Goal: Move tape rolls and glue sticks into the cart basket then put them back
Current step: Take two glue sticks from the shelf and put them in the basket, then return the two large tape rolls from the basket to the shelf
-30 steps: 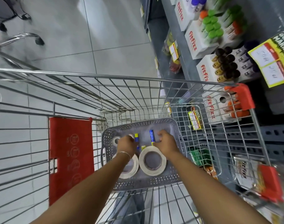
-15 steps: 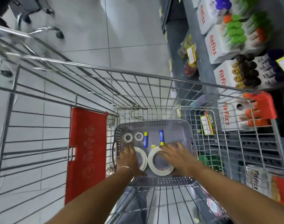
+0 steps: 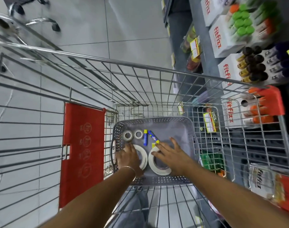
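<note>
Left hand (image 3: 128, 157) flat, fingers spread, hiding most of a large white tape roll (image 3: 143, 156), right hand (image 3: 171, 154) open over another wide white tape ring (image 3: 158, 167), two blue glue sticks (image 3: 145, 137) at twelve o'clock, grey perforated plastic basket (image 3: 188, 127).

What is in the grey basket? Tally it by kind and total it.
Large tape rolls: 2
Small tape rolls: 2
Glue sticks: 2
Total: 6 in the basket

A shop aisle: a wire shopping cart (image 3: 140, 76) stands beside shelves (image 3: 204, 66) of boxed bottles (image 3: 254, 65) with price tags (image 3: 195, 45).
</note>
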Tool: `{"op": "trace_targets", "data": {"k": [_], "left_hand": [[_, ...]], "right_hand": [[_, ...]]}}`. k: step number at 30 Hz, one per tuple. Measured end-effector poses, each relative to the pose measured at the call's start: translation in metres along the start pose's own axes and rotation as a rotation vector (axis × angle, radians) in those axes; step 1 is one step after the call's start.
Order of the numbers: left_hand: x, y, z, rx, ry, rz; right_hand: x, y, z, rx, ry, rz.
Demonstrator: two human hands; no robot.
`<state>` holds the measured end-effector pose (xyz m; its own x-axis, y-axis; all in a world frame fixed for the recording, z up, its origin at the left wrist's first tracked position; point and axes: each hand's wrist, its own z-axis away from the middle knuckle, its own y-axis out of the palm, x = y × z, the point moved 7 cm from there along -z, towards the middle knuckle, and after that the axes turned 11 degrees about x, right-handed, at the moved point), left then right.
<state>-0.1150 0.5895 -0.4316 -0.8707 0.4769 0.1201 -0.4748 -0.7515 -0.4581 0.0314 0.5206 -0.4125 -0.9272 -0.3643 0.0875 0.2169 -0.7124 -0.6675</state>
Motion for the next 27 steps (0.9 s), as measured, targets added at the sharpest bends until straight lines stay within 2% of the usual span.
{"op": "trace_targets", "data": {"k": [5,11,16,21,27], "left_hand": [[-0.003,-0.024,0.022,-0.019,0.058,-0.086],[0.003,-0.064,0.061,-0.121,0.155,-0.098],[-0.001,-0.121,0.117,-0.324,0.313,-0.054],[-0.033,-0.175,0.191,-0.508,0.476,-0.027],[-0.080,-0.184,0.311,-0.682,0.678,-0.059]], "right_hand": [[-0.006,-0.016,0.024,0.000,0.018,-0.106],[-0.026,-0.052,0.087,-0.076,0.168,-0.372],[-0.041,-0.086,0.168,-0.317,0.311,-0.575],[-0.047,-0.111,0.262,-0.553,0.487,-0.609],[0.005,-0.105,0.390,-0.738,0.692,-0.642]]}}
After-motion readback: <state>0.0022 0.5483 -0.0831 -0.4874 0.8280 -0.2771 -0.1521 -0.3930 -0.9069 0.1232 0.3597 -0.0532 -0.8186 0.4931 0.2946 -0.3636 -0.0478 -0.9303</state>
